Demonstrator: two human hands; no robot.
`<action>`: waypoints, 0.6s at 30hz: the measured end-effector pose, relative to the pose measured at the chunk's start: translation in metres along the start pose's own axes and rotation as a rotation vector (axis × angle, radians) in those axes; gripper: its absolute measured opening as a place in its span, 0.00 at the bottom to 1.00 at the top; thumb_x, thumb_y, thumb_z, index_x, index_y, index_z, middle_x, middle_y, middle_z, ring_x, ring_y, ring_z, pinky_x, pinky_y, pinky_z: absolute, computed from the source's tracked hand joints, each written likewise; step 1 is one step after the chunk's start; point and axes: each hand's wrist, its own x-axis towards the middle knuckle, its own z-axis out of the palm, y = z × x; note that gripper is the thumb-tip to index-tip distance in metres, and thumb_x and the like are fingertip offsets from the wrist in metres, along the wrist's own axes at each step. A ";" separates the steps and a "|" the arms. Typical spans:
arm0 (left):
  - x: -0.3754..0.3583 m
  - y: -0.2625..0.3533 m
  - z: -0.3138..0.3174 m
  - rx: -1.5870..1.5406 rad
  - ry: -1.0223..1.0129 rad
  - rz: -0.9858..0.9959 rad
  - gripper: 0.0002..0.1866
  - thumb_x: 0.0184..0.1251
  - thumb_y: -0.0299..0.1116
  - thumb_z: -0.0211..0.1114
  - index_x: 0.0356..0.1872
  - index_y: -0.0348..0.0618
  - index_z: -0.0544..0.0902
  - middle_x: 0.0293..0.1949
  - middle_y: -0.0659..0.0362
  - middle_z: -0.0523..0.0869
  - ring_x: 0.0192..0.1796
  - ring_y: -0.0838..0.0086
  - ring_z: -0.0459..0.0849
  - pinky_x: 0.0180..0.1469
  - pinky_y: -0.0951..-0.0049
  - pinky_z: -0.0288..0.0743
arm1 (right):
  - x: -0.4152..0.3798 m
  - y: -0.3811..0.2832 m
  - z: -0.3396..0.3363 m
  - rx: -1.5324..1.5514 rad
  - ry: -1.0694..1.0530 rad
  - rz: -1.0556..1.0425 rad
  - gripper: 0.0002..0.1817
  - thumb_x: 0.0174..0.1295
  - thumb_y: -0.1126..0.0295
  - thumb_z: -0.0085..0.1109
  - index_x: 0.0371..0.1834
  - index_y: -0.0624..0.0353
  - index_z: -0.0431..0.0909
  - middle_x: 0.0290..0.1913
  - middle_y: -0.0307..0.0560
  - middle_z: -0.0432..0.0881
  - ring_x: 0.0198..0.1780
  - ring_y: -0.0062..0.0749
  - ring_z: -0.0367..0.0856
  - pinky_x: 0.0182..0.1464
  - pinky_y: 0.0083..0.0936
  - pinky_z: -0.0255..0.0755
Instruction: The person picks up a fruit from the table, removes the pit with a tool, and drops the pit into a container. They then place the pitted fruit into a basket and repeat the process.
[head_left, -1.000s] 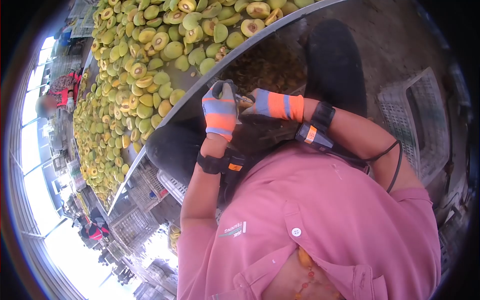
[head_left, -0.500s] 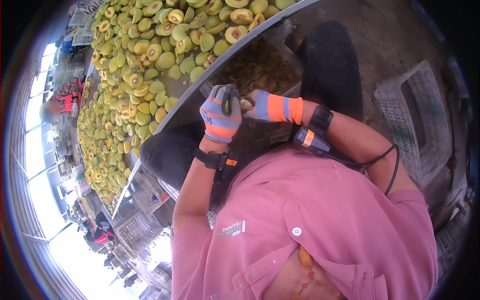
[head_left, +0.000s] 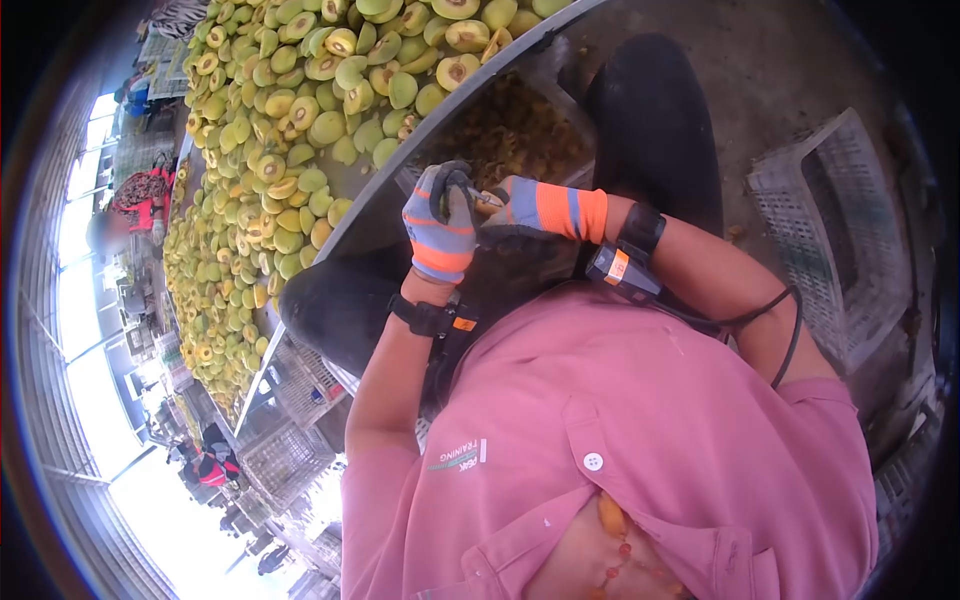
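Note:
My left hand (head_left: 440,220), in a grey and orange glove, curls round a piece of green stone fruit (head_left: 447,203). My right hand (head_left: 535,208), gloved the same way, is closed close beside it, fingertips toward the fruit. Between the two hands shows a small tan-brown piece (head_left: 487,203) with a pale glint; I cannot tell whether it is fruit or a tool. Both hands are above my lap, near the metal edge of a table (head_left: 400,160). Halved green-yellow stone fruit (head_left: 300,130) with brown centres lie heaped on that table.
Brown scraps (head_left: 525,130) lie below the table edge, past my hands. A white plastic crate (head_left: 780,210) stands on the floor at right. More crates (head_left: 285,460) are at lower left. A person in red (head_left: 145,200) is across the table. A black cable (head_left: 795,330) runs along my right arm.
My hands have separated slightly, and more of the tan-brown piece between them shows. The view has shifted a little; both hands remain closed.

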 end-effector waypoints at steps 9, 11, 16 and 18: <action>0.015 -0.020 -0.007 -0.121 -0.172 -0.522 0.10 0.70 0.32 0.59 0.34 0.36 0.83 0.29 0.62 0.83 0.32 0.81 0.75 0.35 0.75 0.71 | 0.005 0.002 0.002 -0.007 -0.038 0.098 0.14 0.56 0.63 0.63 0.30 0.66 0.83 0.20 0.44 0.79 0.18 0.28 0.76 0.20 0.26 0.71; 0.016 -0.009 -0.011 -0.333 -0.111 -0.528 0.11 0.71 0.34 0.59 0.34 0.37 0.83 0.29 0.63 0.83 0.32 0.81 0.75 0.36 0.76 0.70 | 0.002 0.000 0.000 0.111 -0.080 0.153 0.14 0.56 0.62 0.63 0.29 0.65 0.83 0.20 0.43 0.78 0.17 0.28 0.76 0.19 0.25 0.70; 0.011 -0.006 -0.010 -0.297 -0.025 -0.320 0.08 0.70 0.31 0.61 0.36 0.37 0.83 0.31 0.64 0.82 0.34 0.81 0.75 0.38 0.77 0.70 | 0.005 -0.025 0.006 0.090 0.002 0.347 0.14 0.59 0.61 0.66 0.36 0.63 0.84 0.29 0.43 0.84 0.32 0.21 0.81 0.34 0.23 0.75; 0.009 -0.008 -0.006 -0.339 0.060 -0.443 0.06 0.69 0.28 0.60 0.39 0.35 0.82 0.31 0.64 0.82 0.34 0.81 0.75 0.38 0.77 0.71 | 0.013 -0.009 0.013 -0.032 0.092 0.169 0.17 0.56 0.58 0.65 0.32 0.64 0.82 0.23 0.42 0.79 0.25 0.28 0.78 0.28 0.29 0.72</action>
